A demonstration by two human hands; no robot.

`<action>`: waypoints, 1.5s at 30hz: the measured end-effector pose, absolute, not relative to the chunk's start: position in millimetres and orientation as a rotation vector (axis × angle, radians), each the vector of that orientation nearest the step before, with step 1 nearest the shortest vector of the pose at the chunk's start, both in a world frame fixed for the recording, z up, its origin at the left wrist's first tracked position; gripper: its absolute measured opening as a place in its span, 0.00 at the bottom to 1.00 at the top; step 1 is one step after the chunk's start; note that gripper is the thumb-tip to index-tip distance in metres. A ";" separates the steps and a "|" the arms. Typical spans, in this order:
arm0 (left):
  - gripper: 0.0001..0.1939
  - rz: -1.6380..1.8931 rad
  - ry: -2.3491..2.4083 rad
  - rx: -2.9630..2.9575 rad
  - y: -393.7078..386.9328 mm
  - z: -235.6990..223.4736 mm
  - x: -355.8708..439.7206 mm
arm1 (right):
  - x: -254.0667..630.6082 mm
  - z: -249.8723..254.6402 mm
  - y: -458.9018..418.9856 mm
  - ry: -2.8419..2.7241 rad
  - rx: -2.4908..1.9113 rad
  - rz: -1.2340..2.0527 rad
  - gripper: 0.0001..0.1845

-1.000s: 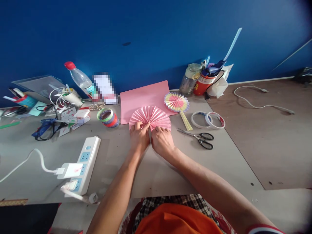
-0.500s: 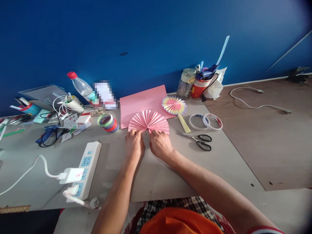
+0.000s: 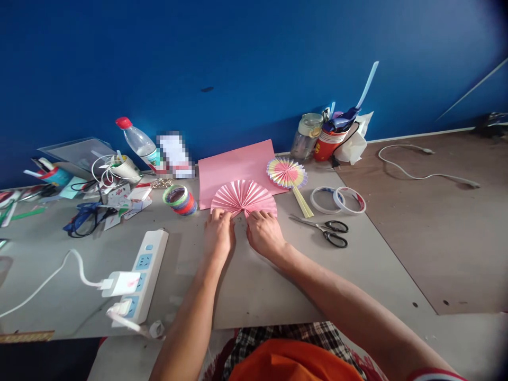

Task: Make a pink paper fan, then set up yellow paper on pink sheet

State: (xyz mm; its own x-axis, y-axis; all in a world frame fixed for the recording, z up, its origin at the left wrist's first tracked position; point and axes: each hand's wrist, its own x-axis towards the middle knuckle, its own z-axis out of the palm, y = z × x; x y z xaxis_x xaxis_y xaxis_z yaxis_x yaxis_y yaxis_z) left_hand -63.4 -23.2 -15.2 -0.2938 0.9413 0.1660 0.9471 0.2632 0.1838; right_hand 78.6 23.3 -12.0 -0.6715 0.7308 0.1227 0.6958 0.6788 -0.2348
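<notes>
A pink pleated paper fan (image 3: pixel 243 193) lies spread in a half circle on the grey table. My left hand (image 3: pixel 219 228) grips its lower left edge, and my right hand (image 3: pixel 263 230) grips the lower right edge. The fingers of both hands are curled over the folded paper, partly hiding it. Behind the fan is a flat sheet of pink paper (image 3: pixel 236 161). A smaller round paper fan (image 3: pixel 286 172) with a pale yellow handle rests at that sheet's right edge. Black-handled scissors (image 3: pixel 322 228), slightly opened, lie to the right of my right hand.
Two tape rolls (image 3: pixel 350 201) overlap beyond the scissors. Stacked coloured tape rolls (image 3: pixel 180 200) stand left of the fan. A white power strip (image 3: pixel 147 270) with plugs sits at the left front. A jar (image 3: pixel 306 136) and a red cup of tools (image 3: pixel 328 144) stand by the blue wall.
The whole view has shifted slightly, so things appear a little further right. Both hands keep hold of the pink fan, with the gap between them slightly wider.
</notes>
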 end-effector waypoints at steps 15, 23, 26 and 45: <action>0.11 -0.399 -2.336 -1.964 -16.4 -16.0 -84.8 | 80.9 -13.0 28.3 -2.698 -1.160 0.260 0.13; 0.09 -0.272 -2.205 -2.012 -11.2 -11.2 -85.5 | 81.5 -11.9 30.3 -2.696 -1.158 0.280 0.13; 0.11 -0.229 -2.193 -2.048 -14.1 -4.4 -80.8 | 82.5 -11.3 30.3 -2.694 -1.149 0.274 0.12; 0.09 -0.234 -2.334 -1.980 -23.1 -14.1 -49.5 | 81.5 -5.8 25.2 -2.702 -1.230 0.357 0.12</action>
